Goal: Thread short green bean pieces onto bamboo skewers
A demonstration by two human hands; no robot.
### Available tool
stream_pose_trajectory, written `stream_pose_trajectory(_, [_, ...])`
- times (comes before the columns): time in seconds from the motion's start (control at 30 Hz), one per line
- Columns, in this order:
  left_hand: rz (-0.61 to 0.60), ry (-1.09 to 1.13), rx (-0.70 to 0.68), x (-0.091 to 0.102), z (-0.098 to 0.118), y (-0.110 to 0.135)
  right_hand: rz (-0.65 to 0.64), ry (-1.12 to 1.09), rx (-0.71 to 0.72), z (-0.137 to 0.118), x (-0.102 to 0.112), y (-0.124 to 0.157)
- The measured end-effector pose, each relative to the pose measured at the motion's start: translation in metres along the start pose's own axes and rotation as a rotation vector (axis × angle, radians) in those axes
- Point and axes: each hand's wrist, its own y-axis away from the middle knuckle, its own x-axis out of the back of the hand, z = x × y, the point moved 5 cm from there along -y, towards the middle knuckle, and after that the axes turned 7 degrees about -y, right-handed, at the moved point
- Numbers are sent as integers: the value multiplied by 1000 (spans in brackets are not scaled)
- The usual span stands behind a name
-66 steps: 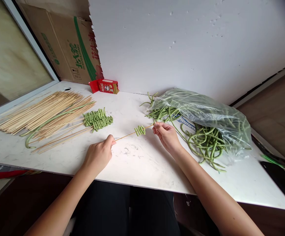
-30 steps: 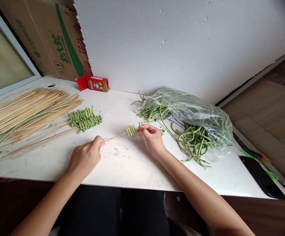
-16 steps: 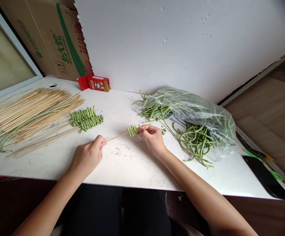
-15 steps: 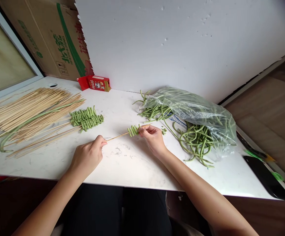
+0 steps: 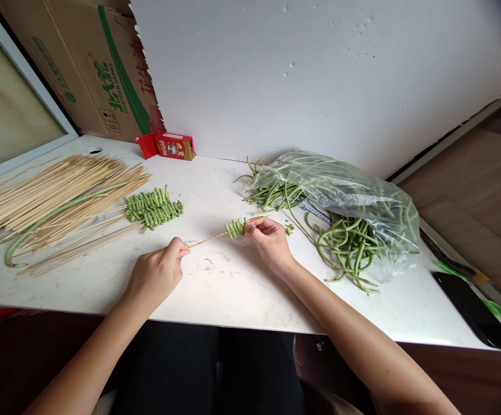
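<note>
My left hand [image 5: 158, 276] is closed on the near end of a thin bamboo skewer [image 5: 207, 238] that slants up to the right just above the white table [image 5: 242, 288]. Several short green bean pieces [image 5: 235, 228] are threaded on the skewer. My right hand [image 5: 270, 245] pinches at the skewer's far end, right beside those pieces, fingers curled together. A small bit of bean [image 5: 289, 229] lies just right of that hand.
A pile of bare skewers [image 5: 52, 199] with one long bean across it lies at the left, finished bean skewers [image 5: 153, 207] beside it. A plastic bag of long beans [image 5: 341, 202] spills at the right. Behind stand a red carton [image 5: 170, 146] and a cardboard box [image 5: 90, 69]. A dark object [image 5: 470, 305] lies at the right edge.
My right hand has moved left along the skewer, from near its tip to right against the threaded bean pieces. My left hand keeps its grip. The camera view has shifted slightly.
</note>
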Motion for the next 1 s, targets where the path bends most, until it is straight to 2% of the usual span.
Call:
stream_pose_trajectory(0.17, [19,-3,1,2,1,0,-5,12,-4,-2,0,0])
stream_pose_trajectory(0.37, [5,5,51,0,-1,-2,-74,71,-41,-11,2,-5])
stream_pose_trajectory(0.77, [-34,-7,109,-4,-5,-3,112,92,-39,-28,51,-33])
stream_pose_trajectory(0.87, [-22,-11,142,-1,-7,-4,120,254,-2,-30,58,-38])
stream_pose_trajectory(1.0, [49,63,118,6,-8,-3,8,798,30,-44,72,-45])
